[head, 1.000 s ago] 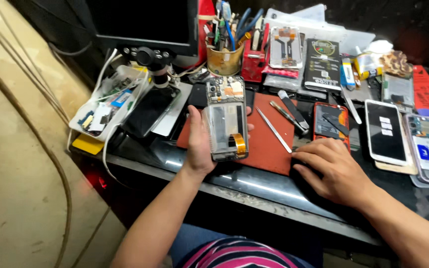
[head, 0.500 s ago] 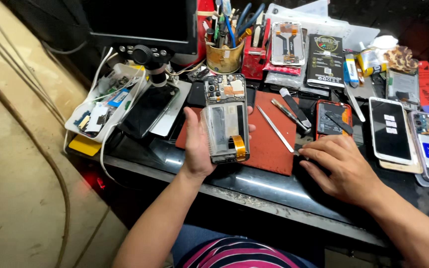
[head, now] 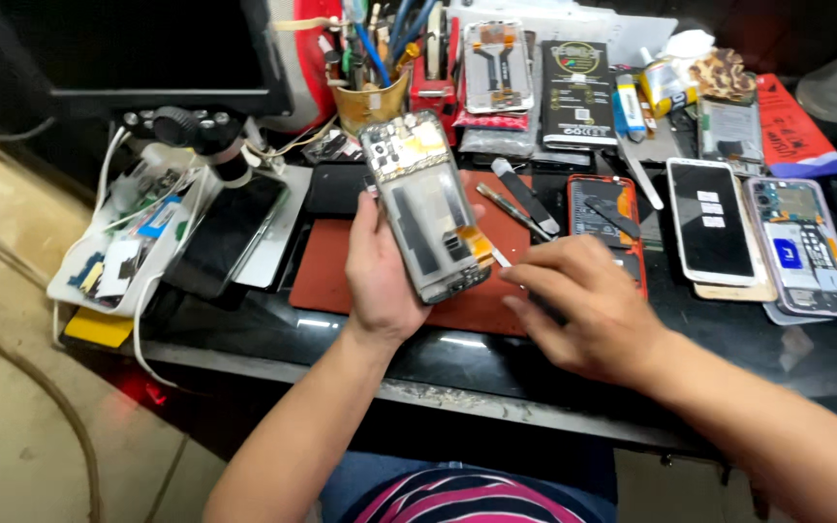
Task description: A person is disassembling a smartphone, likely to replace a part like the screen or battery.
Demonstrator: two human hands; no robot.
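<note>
Dark glossy counter [head: 806, 353] | red rubber work mat [head: 326, 276] | left hand [head: 380, 281]: fingers clasp opened back-less grey phone frame [head: 428, 208], tilted upright over mat, likely for inspection | right hand [head: 588, 310]: fingers loosely curled, resting empty on mat edge.

The opened phone frame [head: 425, 205] in the left hand [head: 380, 281] is grey with a yellow patch at its top and an orange ribbon low down. Beneath it lies a rust-red mat [head: 341, 271] on the glossy black tabletop [head: 496, 358]. Beyond the right hand [head: 588, 310] sits an orange-rimmed phone [head: 604, 208].
</note>
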